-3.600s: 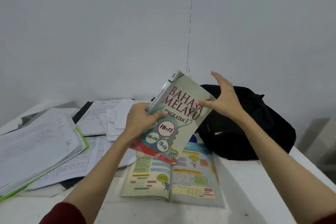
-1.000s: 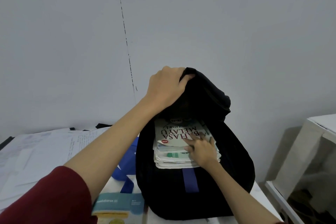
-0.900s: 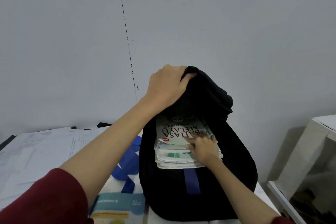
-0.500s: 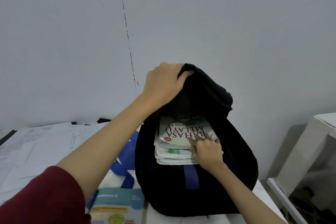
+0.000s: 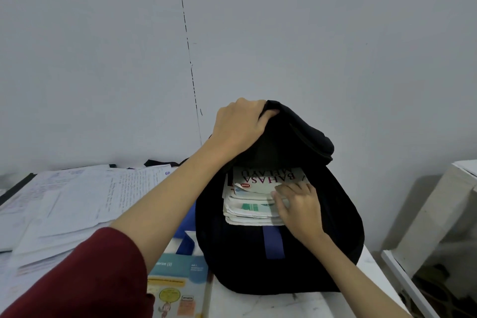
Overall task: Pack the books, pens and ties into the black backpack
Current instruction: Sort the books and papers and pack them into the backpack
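Note:
The black backpack (image 5: 278, 261) stands upright on the white table, its mouth facing me. My left hand (image 5: 240, 124) grips the top flap and holds it up. A stack of books (image 5: 247, 210) sticks out of the opening, with the "Bahasa Melayu" book (image 5: 260, 181) uppermost, upside down to me. My right hand (image 5: 299, 206) rests on the right end of the stack, fingers curled over the book edges. Another open book (image 5: 178, 289) lies on the table in front of the bag. No pens or ties are visible.
Loose handwritten papers (image 5: 77, 201) cover the table's left side. A blue strap (image 5: 187, 235) lies left of the backpack. A white shelf unit (image 5: 444, 214) stands to the right, past the table's edge. The wall is close behind the bag.
The "Bahasa Melayu" book, earlier held above the table, now sits in the backpack. Over the last second it slid deeper under the flap, and my right hand shifted lower onto the stack's edges.

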A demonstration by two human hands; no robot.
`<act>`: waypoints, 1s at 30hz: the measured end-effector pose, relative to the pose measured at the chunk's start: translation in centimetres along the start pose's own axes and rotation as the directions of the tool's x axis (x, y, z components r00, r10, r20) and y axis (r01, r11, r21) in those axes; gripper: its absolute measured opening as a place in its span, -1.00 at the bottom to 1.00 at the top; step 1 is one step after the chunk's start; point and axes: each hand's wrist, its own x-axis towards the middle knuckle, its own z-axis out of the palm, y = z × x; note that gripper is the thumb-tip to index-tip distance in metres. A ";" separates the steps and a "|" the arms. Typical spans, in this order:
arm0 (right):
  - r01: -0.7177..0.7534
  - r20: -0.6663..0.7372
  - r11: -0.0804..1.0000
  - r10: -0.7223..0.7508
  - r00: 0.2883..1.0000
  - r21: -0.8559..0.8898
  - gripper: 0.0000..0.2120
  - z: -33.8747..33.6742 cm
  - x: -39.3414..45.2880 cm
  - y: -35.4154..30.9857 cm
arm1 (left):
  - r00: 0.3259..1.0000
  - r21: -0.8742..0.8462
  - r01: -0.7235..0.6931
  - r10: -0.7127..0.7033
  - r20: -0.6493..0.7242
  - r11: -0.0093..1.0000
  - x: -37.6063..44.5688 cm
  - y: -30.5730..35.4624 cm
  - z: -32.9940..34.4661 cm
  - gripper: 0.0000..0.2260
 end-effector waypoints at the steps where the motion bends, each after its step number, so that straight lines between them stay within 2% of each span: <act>1: 0.049 -0.150 0.999 -0.045 0.988 0.019 -0.73 -0.6 -0.4 -0.5 | 0.999 -0.001 0.031 -0.031 0.020 1.000 -0.4 -0.4 0.3 -0.62; 4: 0.162 -0.437 0.985 -0.122 0.891 0.055 -0.80 -3.4 -0.1 -3.0 | 0.981 -0.034 0.157 -0.152 0.118 0.987 -2.6 -2.1 1.6 -0.62; 7: 0.233 -0.488 0.966 -0.148 0.860 0.117 -0.86 -5.0 1.5 -5.5 | 0.924 -0.142 0.287 -0.235 0.301 0.947 -6.1 -4.7 2.8 -0.70; 10: 0.288 -0.401 0.947 -0.210 0.892 0.144 -0.87 -3.5 2.4 -8.0 | 0.848 -0.330 0.379 -0.181 0.498 0.865 -10.6 -7.7 2.7 -0.82; 12: 0.333 -0.299 0.931 -0.278 0.913 0.149 -0.84 -1.6 2.2 -10.4 | 0.771 -0.446 0.536 -0.200 0.605 0.717 -14.1 -9.9 1.6 -0.85; 13: 0.351 -0.248 0.921 -0.305 0.920 0.167 -0.82 -0.4 1.9 -12.1 | 0.751 -0.479 0.599 -0.242 0.614 0.642 -16.1 -11.2 0.9 -0.86; 16: 0.378 -0.125 0.896 -0.357 0.926 0.233 -0.77 2.7 0.8 -17.7 | 0.692 -0.470 0.720 -0.479 0.540 0.511 -21.9 -15.9 -1.4 -0.91; 20: 0.386 0.020 0.832 -0.428 0.903 0.398 -0.77 6.3 -0.4 -26.8 | 0.589 -0.358 0.805 -0.709 0.387 0.473 -29.1 -23.2 -5.5 -0.93; 22: 0.222 0.197 0.839 -0.358 0.913 0.496 -0.75 7.6 -1.0 -30.6 | 0.548 -0.321 0.831 -0.769 0.328 0.455 -31.6 -26.4 -7.4 -0.92; 23: 0.055 0.338 0.832 -0.284 0.897 0.552 -0.74 9.0 -1.1 -32.6 | 0.531 -0.300 0.842 -0.791 0.305 0.449 -32.7 -28.2 -8.5 -0.90; 24: -0.159 0.500 0.811 -0.182 0.846 0.563 -0.73 10.1 -1.1 -33.8 | 0.514 -0.281 0.853 -0.802 0.303 0.440 -33.3 -29.6 -9.1 -0.87; 25: -0.367 0.655 0.773 -0.081 0.751 0.516 -0.73 11.0 -0.9 -35.1 | 0.493 -0.261 0.867 -0.811 0.315 0.425 -33.8 -31.1 -9.7 -0.84; 26: -0.541 0.761 0.711 0.011 0.648 0.450 -0.73 11.8 -0.7 -36.5 | 0.469 -0.238 0.882 -0.813 0.344 0.407 -34.1 -32.9 -10.3 -0.81; 28: -0.793 0.859 0.486 0.150 0.489 0.367 -0.76 12.5 -0.5 -38.0 | 0.409 -0.242 0.911 -0.807 0.427 0.334 -34.1 -35.5 -10.6 -0.79; 30: -0.911 0.879 0.229 0.266 0.397 0.342 -0.85 12.6 -0.1 -39.1 | 0.355 -0.318 0.925 -0.779 0.517 0.210 -33.5 -37.2 -10.4 -0.80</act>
